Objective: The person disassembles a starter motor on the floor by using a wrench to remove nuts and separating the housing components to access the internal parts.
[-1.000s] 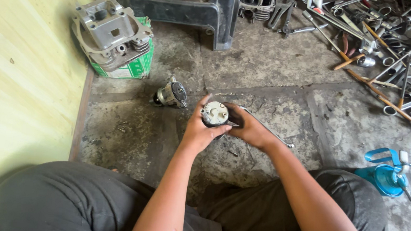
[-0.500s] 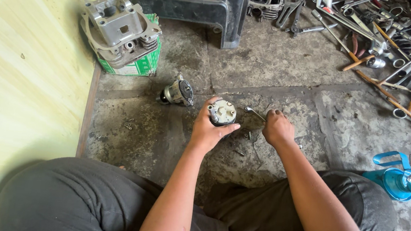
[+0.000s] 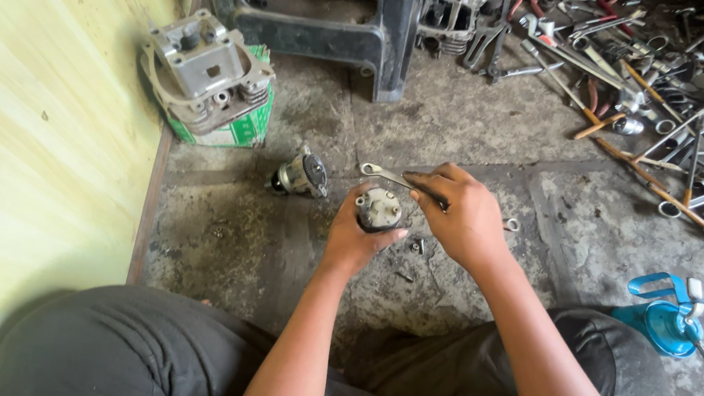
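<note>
left hand (image 3: 354,239) grip wrapped round a small cylindrical motor part (image 3: 379,209), held upright just above the floor (image 3: 230,238). right hand (image 3: 462,220) grip closed on a combination wrench (image 3: 384,174), its ring end poking out left over the part's top; whether it sits on a nut, cannot tell. risk: wrench slips off and knuckles hit the housing, or the part twists loose in the one-handed hold. small bolts (image 3: 417,248) lie loose on the floor under the hands, easy to scatter. second motor piece (image 3: 301,175) just left, blue bottle (image 3: 666,319) toward the right edge.
</note>
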